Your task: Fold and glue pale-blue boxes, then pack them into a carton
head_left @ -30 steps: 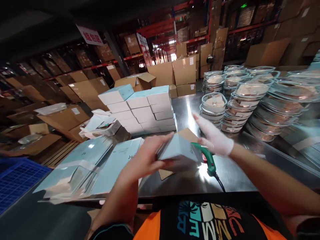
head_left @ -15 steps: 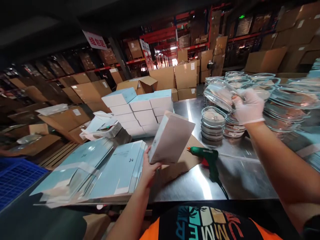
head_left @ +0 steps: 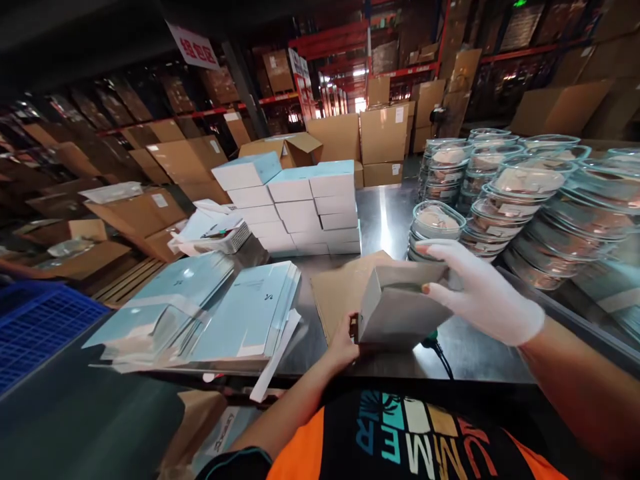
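A small grey-white carton [head_left: 400,310] stands open on the steel table [head_left: 385,213], just in front of me. My left hand [head_left: 344,341] grips its lower left corner. My right hand [head_left: 480,293], in a white glove, lies over the carton's open top with fingers curled on its edge. What is inside the carton is hidden. A green glue gun [head_left: 429,340] pokes out from behind the carton, its black cable [head_left: 444,361] trailing toward me. A brown cardboard sheet [head_left: 337,293] lies under the carton.
Flat light-blue cartons [head_left: 240,313] are piled at my left. A stack of closed light-blue boxes [head_left: 300,200] stands behind them. Stacks of clear lidded containers [head_left: 505,193] fill the right side. A blue crate [head_left: 35,327] sits far left, and cardboard boxes [head_left: 383,137] stand beyond.
My right hand took a clear container from the stacks and came back down onto the carton. My left hand lowered the carton from a raised tilt onto the cardboard sheet.
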Available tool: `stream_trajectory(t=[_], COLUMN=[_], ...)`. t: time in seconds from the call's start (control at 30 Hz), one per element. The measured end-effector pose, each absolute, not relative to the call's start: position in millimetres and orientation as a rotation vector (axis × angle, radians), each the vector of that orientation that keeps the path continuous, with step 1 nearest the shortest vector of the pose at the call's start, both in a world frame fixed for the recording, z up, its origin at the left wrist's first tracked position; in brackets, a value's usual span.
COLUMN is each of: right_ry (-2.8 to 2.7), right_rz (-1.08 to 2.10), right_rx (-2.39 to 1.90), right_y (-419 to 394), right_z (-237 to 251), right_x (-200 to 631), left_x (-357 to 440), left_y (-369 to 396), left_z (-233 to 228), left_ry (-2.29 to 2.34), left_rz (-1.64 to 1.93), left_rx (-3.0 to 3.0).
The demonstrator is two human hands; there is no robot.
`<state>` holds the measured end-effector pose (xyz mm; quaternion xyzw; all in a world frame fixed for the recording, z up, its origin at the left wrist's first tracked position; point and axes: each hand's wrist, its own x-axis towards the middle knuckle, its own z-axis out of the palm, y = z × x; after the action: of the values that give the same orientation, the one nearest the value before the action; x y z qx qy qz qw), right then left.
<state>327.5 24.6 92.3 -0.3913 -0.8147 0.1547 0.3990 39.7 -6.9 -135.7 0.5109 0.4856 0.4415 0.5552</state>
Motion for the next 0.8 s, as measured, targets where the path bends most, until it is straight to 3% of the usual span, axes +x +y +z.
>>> stream_trajectory(t=[0.17,0.3,0.43,0.53,0.6,0.7,0.8], right_ry=[-1.723,-1.634,-1.297,-1.101,-1.101,-1.262,-1.533], right_rz=[0.527,0.769,1.029,0.930,0.874,0.832,0.626], right_rx=[-1.035,-0.975,-1.077,-1.208,-1.173,-1.150,-1.414], right_y=[-5,-15,2,17,22,26,36], right_z=[2,-48,-49,-40,-37,-35,-41], right_x=[334,306,269,252,251,268,300], left_x=[35,35,48,54,50,36,22], left_y=[-10,-7,-2,-4,-5,-6,-5], left_z=[-135,-103,-73,-73,-82,-93,-95], left_ry=[1.089,1.073,0.996,1.016,1.004,1.079,1.210], left_rz=[1.157,1.398,1.503,1.681,1.617,1.403,1.468], left_rx=[1.245,1.618,1.769,1.566,1.624,1.864,1.894])
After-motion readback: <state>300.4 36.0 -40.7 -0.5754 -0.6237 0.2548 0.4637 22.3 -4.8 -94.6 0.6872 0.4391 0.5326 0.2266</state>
